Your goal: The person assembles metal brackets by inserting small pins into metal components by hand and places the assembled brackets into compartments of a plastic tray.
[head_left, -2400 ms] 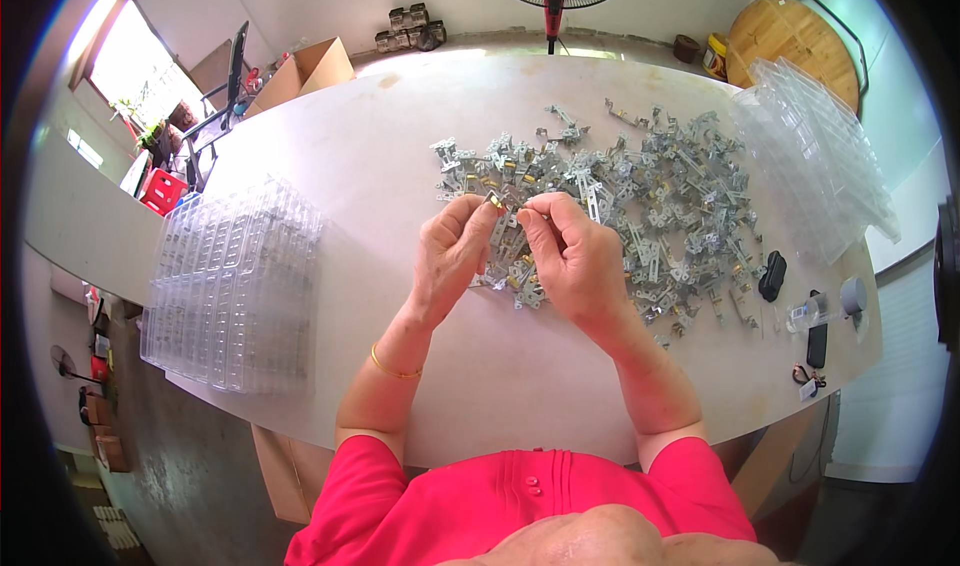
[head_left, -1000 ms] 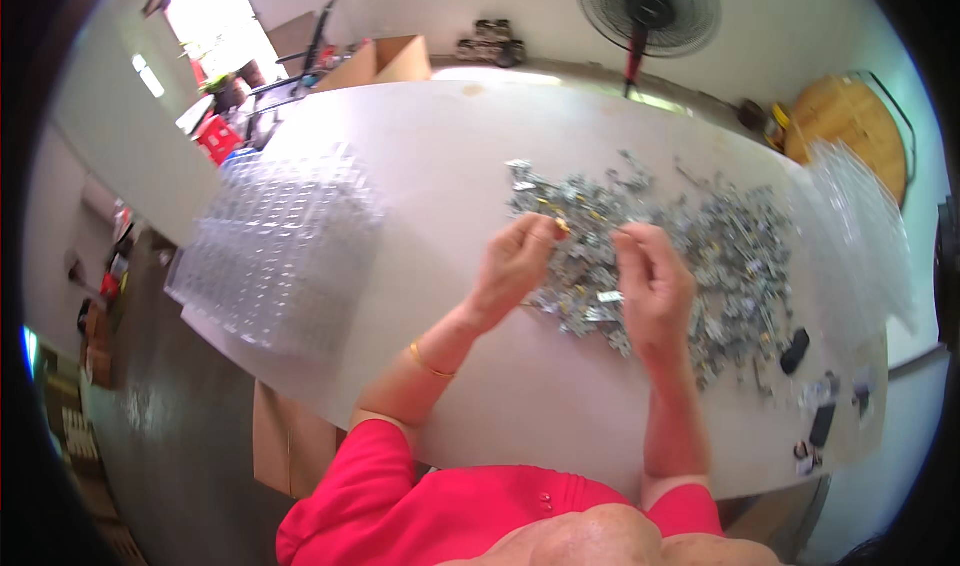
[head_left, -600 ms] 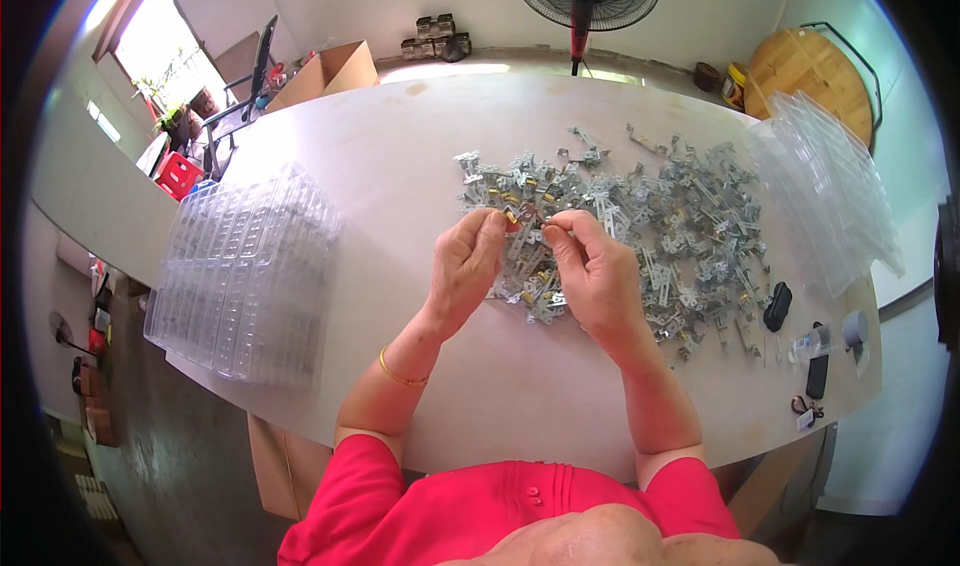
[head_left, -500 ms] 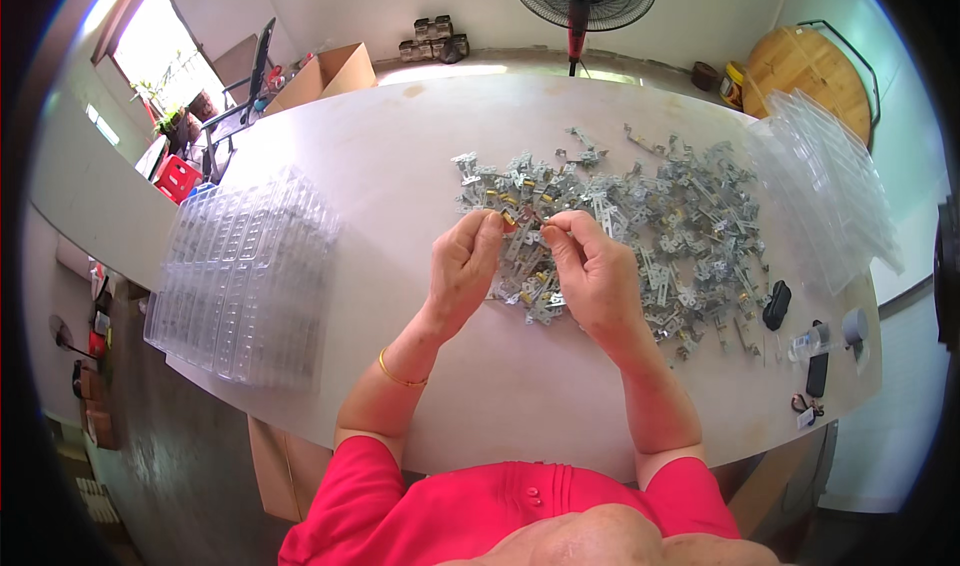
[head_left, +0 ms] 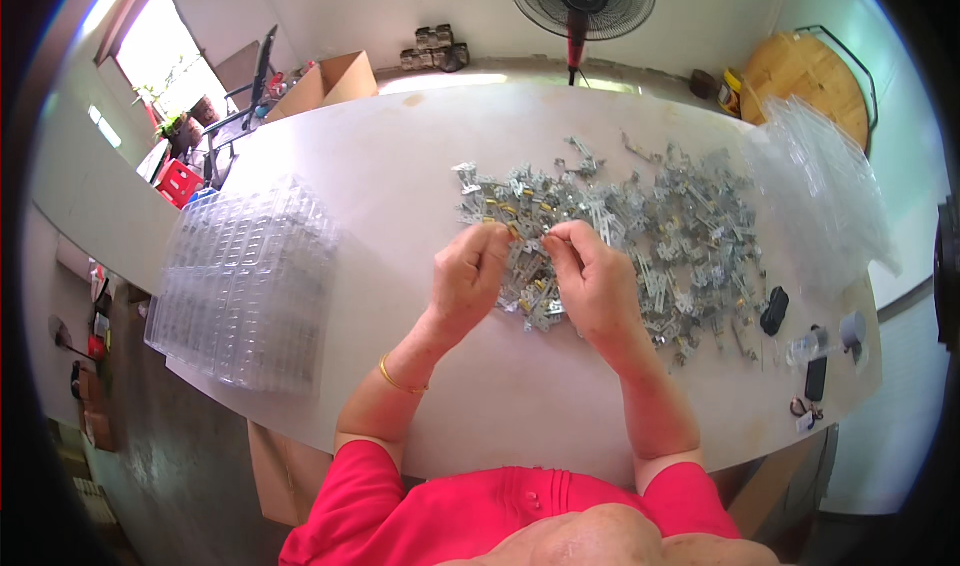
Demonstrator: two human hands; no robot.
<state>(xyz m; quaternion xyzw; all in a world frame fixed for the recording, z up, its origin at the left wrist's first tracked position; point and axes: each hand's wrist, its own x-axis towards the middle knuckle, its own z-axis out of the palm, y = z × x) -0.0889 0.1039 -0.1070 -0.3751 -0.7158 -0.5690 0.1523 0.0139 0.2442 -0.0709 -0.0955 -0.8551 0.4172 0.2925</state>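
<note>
My left hand (head_left: 470, 274) is closed in a pinch above the near left side of a heap of small silvery metal parts (head_left: 690, 231), some with brass-coloured pieces. Whatever sits between its thumb and fingers is too small to name. A short gap away, my right hand (head_left: 600, 281) also pinches, thumb against forefinger, at about the same height. A tiny piece may be at its fingertips, but I cannot make it out. Both hands hide part of the heap below them.
Clear plastic trays (head_left: 240, 291) are stacked on the table's left. Clear plastic sheets or bags (head_left: 825, 201) lie at the right. Near the right edge are a black case (head_left: 775, 311), a tape roll (head_left: 853, 329) and a black device (head_left: 816, 378). A fan (head_left: 583, 1) stands beyond the table.
The whole view has shifted slightly, so the table sits a little lower in the picture. Both hands keep their pinches, nearly in the same place over the heap.
</note>
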